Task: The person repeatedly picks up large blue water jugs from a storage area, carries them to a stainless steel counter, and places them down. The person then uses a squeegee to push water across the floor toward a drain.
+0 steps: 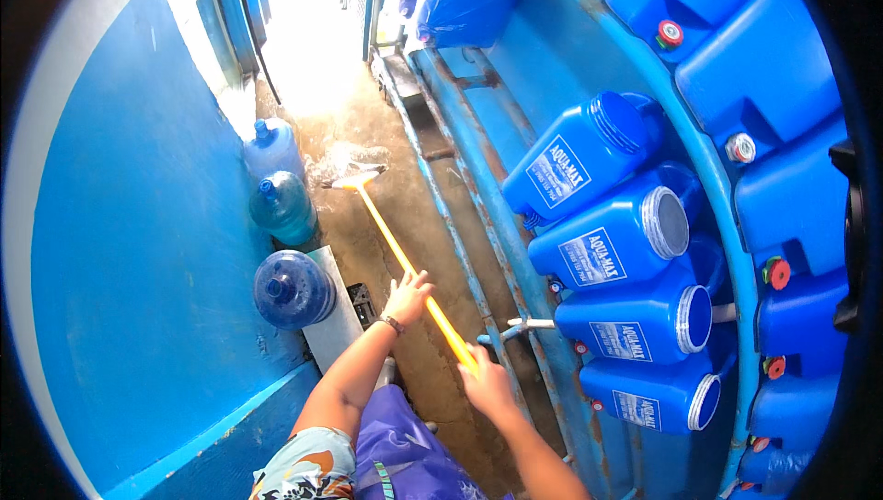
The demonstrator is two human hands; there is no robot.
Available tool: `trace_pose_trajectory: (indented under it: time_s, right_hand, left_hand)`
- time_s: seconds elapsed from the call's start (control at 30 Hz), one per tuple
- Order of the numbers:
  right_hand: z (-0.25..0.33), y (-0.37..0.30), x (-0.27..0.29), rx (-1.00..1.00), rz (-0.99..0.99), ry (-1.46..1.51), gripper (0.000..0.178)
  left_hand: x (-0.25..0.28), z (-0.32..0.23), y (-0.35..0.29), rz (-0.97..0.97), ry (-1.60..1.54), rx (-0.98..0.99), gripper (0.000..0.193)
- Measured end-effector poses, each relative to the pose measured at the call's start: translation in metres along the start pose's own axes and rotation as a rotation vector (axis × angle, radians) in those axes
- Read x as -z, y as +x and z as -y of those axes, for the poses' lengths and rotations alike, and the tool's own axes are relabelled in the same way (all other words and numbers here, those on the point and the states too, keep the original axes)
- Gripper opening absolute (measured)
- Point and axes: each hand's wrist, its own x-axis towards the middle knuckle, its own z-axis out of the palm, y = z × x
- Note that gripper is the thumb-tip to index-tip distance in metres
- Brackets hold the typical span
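Observation:
Both hands are on the long yellow handle [391, 238] of a floor squeegee. Partway down it, my left hand [407, 298] is closed round the handle, with a dark band at the wrist. Nearer my body, my right hand [487, 383] grips the handle's upper end. The squeegee's head [357, 178] rests on the wet brown floor [368, 215], its blade partly lost in glare. Foamy-looking water [345, 161] lies just beyond and beside the head.
Round water jugs [282, 201] stand along the blue left wall [156, 224]; another jug [294, 289] sits on a pale ledge [336, 316]. To the right, a rusty pipe rack [460, 178] carries several blue water containers [598, 256]. Bright light fills the far doorway [317, 31].

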Motion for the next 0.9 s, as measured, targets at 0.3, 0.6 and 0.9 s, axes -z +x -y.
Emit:
trace_pose_trajectory:
  time_s: [0.3, 0.6, 0.9]
  right_hand:
    - [-0.013, -0.148, 0.143, -0.160, 0.150, 0.029, 0.032]
    - [-0.115, -0.080, 0.076, -0.325, 0.187, 0.769, 0.039]
    - [-0.096, 0.166, 0.032, -0.017, 0.516, 0.664, 0.083]
  left_hand:
    - [0.012, -0.165, -0.071, 0.254, -0.158, -0.463, 0.014]
    - [-0.078, -0.137, -0.033, 0.534, -0.160, -0.617, 0.015]
    - [-0.058, 0.019, 0.119, 0.198, 0.057, -0.045, 0.018]
